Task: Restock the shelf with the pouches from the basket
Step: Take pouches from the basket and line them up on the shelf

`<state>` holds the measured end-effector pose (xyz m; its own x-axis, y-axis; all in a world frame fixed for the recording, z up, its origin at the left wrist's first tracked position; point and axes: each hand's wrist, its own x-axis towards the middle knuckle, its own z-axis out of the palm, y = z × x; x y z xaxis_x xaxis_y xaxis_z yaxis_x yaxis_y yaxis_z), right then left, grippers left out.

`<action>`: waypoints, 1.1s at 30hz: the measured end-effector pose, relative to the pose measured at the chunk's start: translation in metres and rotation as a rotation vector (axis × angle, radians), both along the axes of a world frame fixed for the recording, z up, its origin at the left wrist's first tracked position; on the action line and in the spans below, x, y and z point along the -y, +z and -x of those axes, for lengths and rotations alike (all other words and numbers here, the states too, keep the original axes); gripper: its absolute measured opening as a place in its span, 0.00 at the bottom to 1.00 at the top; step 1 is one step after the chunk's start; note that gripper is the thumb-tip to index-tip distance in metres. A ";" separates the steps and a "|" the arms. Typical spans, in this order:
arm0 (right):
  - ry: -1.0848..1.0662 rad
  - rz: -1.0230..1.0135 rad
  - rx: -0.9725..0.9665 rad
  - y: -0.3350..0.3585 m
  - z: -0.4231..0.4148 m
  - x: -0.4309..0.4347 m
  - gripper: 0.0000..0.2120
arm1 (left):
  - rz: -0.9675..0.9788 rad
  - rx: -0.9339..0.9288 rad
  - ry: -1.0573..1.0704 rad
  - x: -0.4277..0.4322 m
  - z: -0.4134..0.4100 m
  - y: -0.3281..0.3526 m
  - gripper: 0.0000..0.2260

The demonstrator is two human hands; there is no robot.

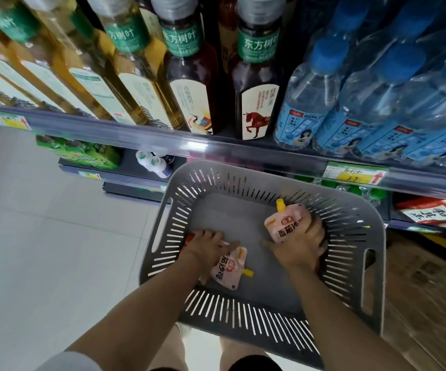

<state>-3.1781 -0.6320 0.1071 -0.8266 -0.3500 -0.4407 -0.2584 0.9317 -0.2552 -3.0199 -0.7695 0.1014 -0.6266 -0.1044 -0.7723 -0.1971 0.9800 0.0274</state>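
Note:
A grey slotted basket [361,266] stands on the floor below the shelves. Both of my hands are inside it. My right hand [301,247] grips a pink spouted pouch [286,223] with a yellow cap, its spout pointing up toward the shelf. My left hand [205,246] is closed on a second pink pouch [228,267] that lies on the basket floor with its yellow spout pointing right. A red edge shows under my left hand at the basket's left wall; I cannot tell what it is.
The upper shelf [136,135] holds tall tea bottles [254,84] and blue-capped water bottles [305,103]. Lower shelves carry green packs [82,153], small white bottles [152,162] and red packets [436,212]. Pale tiled floor [42,236] lies to the left, a brown carton [425,290] to the right.

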 end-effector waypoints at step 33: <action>-0.284 0.512 -0.181 0.228 -0.078 0.010 0.40 | -0.166 -0.942 0.610 0.044 -0.039 0.230 0.49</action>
<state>-3.1003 -0.6419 0.3351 -0.9647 -0.2351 -0.1190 -0.0987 0.7409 -0.6644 -2.9811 -0.8131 0.3311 -0.8454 -0.5314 -0.0531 -0.4727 0.6982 0.5377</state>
